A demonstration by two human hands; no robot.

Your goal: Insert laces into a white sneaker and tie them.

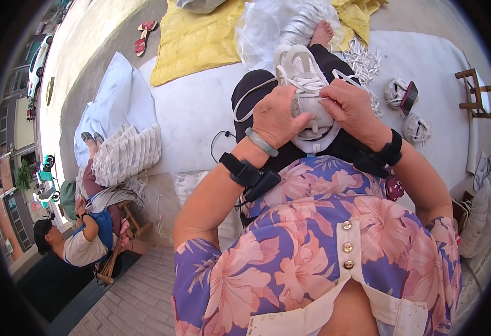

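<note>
A white shoe (pixel 306 92) lies on the person's lap, on the black trousers (pixel 256 89), sole down and toe pointing away, with its heel collar just in front of the floral blouse (pixel 312 235). The left hand (pixel 276 116) is curled around the shoe's left side near the heel, its grip closed on the upper, a pale bangle (pixel 261 142) at the wrist. The right hand (pixel 350 109) presses on the right side beside the tongue, fingers bent and closed against the shoe and pinching near the laces (pixel 304 84). A loose white lace end (pixel 245 98) loops off to the left across the trousers.

The shoe looks light, with a soft fabric upper that will give under the fingers and a firmer sole and heel. It is best held at the heel and along the sole edge, which should not collapse. The laces are thin and limp, likely to slip, so they need a pinch close to the eyelets.

Around the lap, 2 more white shoes (pixel 416 129) lie on the white sheet (pixel 189 106) to the right, one with a dark phone (pixel 409 98) tucked in it. A pile of loose laces (pixel 363 61) sits just beyond the knee. A yellow cloth (pixel 195 39) lies farther off, and another person (pixel 83 241) sits at the left near a stack of white insoles (pixel 125 154).
</note>
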